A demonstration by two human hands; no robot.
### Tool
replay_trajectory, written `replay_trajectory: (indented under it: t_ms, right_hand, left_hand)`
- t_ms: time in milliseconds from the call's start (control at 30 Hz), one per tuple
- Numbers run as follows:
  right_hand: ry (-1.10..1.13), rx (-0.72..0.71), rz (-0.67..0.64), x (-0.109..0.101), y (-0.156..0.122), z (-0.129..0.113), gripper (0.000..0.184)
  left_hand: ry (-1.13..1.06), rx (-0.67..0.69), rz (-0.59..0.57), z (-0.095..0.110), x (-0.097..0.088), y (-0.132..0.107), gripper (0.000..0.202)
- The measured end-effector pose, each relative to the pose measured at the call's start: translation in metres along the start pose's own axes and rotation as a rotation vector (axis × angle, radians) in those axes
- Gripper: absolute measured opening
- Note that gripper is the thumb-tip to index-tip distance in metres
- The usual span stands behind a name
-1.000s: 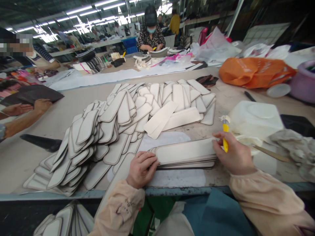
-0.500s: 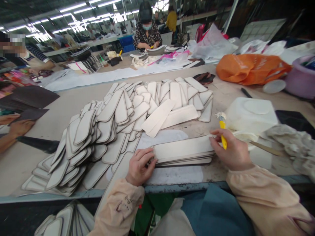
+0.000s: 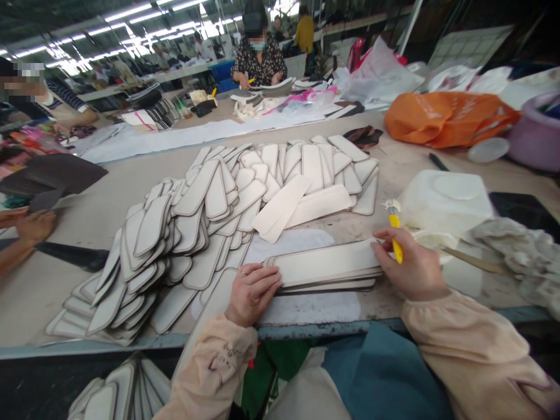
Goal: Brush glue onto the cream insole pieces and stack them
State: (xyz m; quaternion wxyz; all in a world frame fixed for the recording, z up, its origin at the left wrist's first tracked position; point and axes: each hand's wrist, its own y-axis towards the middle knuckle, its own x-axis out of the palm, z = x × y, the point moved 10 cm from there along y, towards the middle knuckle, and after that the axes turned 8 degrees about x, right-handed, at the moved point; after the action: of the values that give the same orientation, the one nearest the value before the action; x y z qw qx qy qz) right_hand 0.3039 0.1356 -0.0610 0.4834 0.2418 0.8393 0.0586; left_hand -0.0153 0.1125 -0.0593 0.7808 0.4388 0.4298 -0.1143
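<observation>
A brown table (image 3: 114, 195) is seen under everything, and its far left part is cut off by the edge of the view. A big heap (image 3: 192, 192) of pale flat pieces is spread behind and to the left of the neat stack; many of its pieces are hidden by others on top. An orange bag (image 3: 446, 119) is seen far behind the neat stack, to the right. Pale letters are printed on it, but they cannot be read. On the left sleeve (image 3: 219, 361), in front of the neat stack, small dark letters and a picture can be seen; the word is too bent to be read. A white jug (image 3: 441, 201) is set behind the neat stack, to the right, and no label can be made out on it.

The neat stack (image 3: 328, 262) itself is laid flat near the table's front edge, between the two hands. Its left end is covered by the bent fingers of the left hand (image 3: 252, 294); whether it is pinched cannot be told. Its right end is touched by the fingertips of the right hand (image 3: 411, 265), which is closed around a yellow brush (image 3: 395, 236). The brush is tipped upward, and part of its handle is hidden by the hand.
</observation>
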Motion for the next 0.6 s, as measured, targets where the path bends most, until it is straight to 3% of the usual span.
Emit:
replay_trajectory:
  t_ms: [600]
  right_hand:
    - [0.031, -0.070, -0.020, -0.0004, -0.0051, -0.0066, 0.022]
  left_hand:
    - [-0.032, 0.104, 0.026, 0.0083, -0.0030, 0.0087, 0.021]
